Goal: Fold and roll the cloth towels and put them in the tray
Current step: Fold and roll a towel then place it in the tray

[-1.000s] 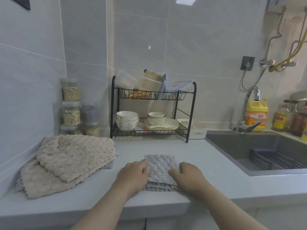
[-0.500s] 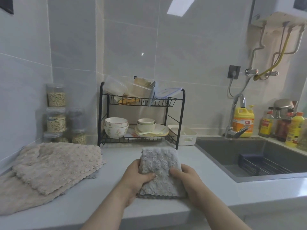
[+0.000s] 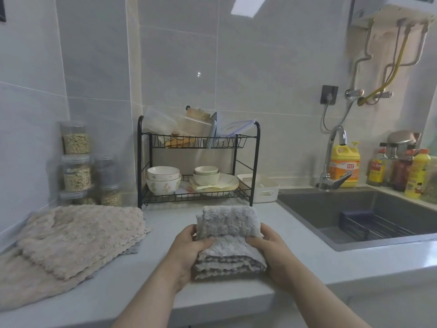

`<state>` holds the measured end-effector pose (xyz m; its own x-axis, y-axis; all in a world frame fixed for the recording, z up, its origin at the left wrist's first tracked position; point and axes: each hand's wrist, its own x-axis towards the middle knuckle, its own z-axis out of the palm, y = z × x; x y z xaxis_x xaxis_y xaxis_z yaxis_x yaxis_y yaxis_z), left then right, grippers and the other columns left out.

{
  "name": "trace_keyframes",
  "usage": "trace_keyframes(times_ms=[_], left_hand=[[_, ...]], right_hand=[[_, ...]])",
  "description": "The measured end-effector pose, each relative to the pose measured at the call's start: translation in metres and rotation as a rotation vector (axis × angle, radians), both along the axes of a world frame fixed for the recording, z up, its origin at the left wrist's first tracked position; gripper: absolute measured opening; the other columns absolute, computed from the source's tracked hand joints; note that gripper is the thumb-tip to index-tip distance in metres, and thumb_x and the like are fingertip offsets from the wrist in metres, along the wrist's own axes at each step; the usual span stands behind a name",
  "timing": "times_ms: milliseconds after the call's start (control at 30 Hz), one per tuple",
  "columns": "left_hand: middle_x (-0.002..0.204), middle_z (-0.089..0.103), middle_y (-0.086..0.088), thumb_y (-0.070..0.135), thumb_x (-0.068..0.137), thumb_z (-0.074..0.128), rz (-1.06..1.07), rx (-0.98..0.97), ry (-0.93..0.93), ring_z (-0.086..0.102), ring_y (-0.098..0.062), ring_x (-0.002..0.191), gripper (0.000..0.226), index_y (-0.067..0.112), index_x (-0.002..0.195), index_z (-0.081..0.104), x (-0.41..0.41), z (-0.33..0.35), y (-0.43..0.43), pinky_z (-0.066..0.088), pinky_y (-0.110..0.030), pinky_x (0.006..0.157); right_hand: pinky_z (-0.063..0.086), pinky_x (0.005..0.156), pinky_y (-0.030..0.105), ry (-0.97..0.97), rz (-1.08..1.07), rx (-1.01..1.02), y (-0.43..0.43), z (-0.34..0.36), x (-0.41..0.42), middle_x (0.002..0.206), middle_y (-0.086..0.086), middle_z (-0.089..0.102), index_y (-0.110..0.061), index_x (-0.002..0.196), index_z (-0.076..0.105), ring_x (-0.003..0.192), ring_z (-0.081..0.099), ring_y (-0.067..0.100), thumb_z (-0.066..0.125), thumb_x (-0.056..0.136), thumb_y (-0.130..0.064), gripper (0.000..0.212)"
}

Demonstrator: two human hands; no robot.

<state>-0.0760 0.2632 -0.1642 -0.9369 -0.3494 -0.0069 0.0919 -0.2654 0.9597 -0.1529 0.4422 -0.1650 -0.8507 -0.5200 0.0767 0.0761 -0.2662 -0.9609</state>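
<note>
W/ left hand (image 3: 189,254) & right hand (image 3: 272,254) fingers curled round the folded grey towel (image 3: 228,223) at the counter (image 3: 160,233) front, we shd roll tight, ends level, to fit the white tray (image 3: 264,192).

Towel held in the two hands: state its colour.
The towel is light grey, plain with a fluffy nap; the head view, the only one, shows it clearly.
</note>
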Motion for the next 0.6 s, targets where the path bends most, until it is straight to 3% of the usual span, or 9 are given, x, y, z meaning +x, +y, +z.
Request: trace_keyframes(times_ms=[133, 300, 433, 500, 600], left_hand=[[0.084, 0.074, -0.018, -0.012, 0.083, 0.057, -0.017, -0.015, 0.012, 0.071, -0.028, 0.071, 0.025, 0.004, 0.101, 0.066, -0.001, 0.001, 0.001, 0.057, -0.032, 0.062], [0.084, 0.072, -0.020, -0.017, 0.078, 0.058, 0.039, 0.069, 0.010, 0.066, -0.030, 0.073, 0.029, 0.004, 0.094, 0.070, -0.004, -0.001, -0.003, 0.051, -0.040, 0.076], [0.078, 0.072, -0.019, -0.006, 0.087, 0.054, 0.024, 0.079, 0.006, 0.067, -0.027, 0.064, 0.024, 0.007, 0.080, 0.072, -0.006, -0.001, -0.002, 0.053, -0.037, 0.068], [0.084, 0.072, -0.021, -0.009, 0.089, 0.049, 0.005, 0.085, -0.001, 0.068, -0.032, 0.072, 0.030, 0.007, 0.080, 0.072, -0.007, -0.001, -0.004, 0.054, -0.048, 0.078], [0.087, 0.071, -0.024, -0.019, 0.084, 0.037, 0.001, 0.078, -0.010, 0.066, -0.037, 0.082, 0.046, 0.007, 0.074, 0.074, -0.010, -0.002, -0.006, 0.047, -0.060, 0.089]], right_hand=[[0.052, 0.084, 0.052, -0.016, -0.009, -0.056, 0.003, -0.002, -0.005, 0.108, 0.033, 0.065, -0.001, 0.116, 0.059, 0.096, 0.063, 0.046, 0.050, 0.085, 0.014, 0.036], [0.056, 0.078, 0.043, -0.007, 0.030, -0.088, 0.003, -0.002, -0.006, 0.109, 0.032, 0.065, 0.001, 0.117, 0.060, 0.094, 0.064, 0.042, 0.048, 0.081, 0.018, 0.041], [0.058, 0.065, 0.037, -0.060, 0.052, -0.114, 0.005, -0.002, -0.008, 0.100, 0.033, 0.065, 0.010, 0.110, 0.061, 0.083, 0.066, 0.038, 0.040, 0.077, 0.024, 0.041], [0.058, 0.057, 0.035, -0.080, 0.035, -0.104, 0.005, -0.002, -0.009, 0.091, 0.030, 0.065, 0.013, 0.103, 0.059, 0.074, 0.066, 0.035, 0.040, 0.076, 0.025, 0.035], [0.057, 0.056, 0.035, -0.122, 0.011, -0.089, 0.004, -0.003, -0.013, 0.083, 0.026, 0.062, 0.004, 0.080, 0.056, 0.070, 0.063, 0.034, 0.039, 0.074, 0.025, 0.028]])
